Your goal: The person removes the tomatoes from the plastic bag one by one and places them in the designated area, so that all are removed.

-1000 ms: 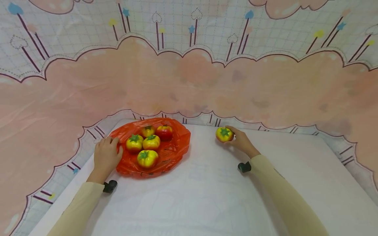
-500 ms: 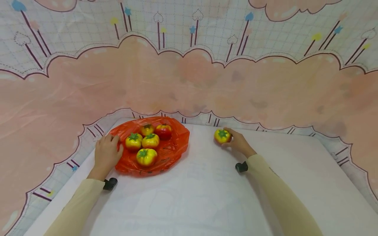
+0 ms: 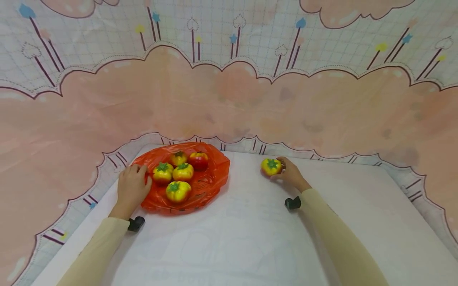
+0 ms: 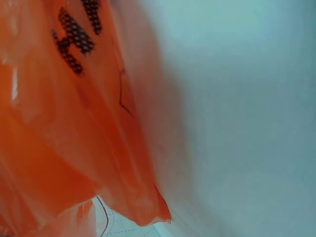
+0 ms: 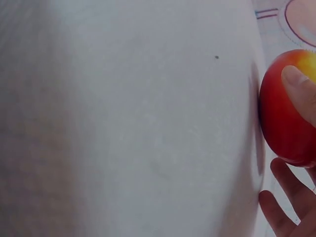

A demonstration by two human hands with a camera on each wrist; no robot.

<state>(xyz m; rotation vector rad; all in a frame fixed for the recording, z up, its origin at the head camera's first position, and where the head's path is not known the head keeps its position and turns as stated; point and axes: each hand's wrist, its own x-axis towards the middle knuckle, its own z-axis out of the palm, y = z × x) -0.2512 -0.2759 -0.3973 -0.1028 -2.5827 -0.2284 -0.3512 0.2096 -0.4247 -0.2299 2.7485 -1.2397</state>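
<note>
Yellow-red fruit (image 3: pixel 270 167) is apparently sitting on the white table (image 3: pixel 229 246), well apart from the red bag (image 3: pixel 209 188). Right hand (image 3: pixel 293 175) is grasping it between thumb and fingers, presumably against rolling. Left hand (image 3: pixel 132 188) is gripping the bag's edge, likely steadying it. Five more fruits (image 3: pixel 183 172) are lying within its rim. Black print (image 4: pixel 74 32) is showing: illegible.

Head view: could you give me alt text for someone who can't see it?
A right hand curls around the right side of a yellow-and-red fruit with a green top, on or just above a white table. To the left, the left hand holds the edge of an open red plastic bag containing five more fruits.
</note>
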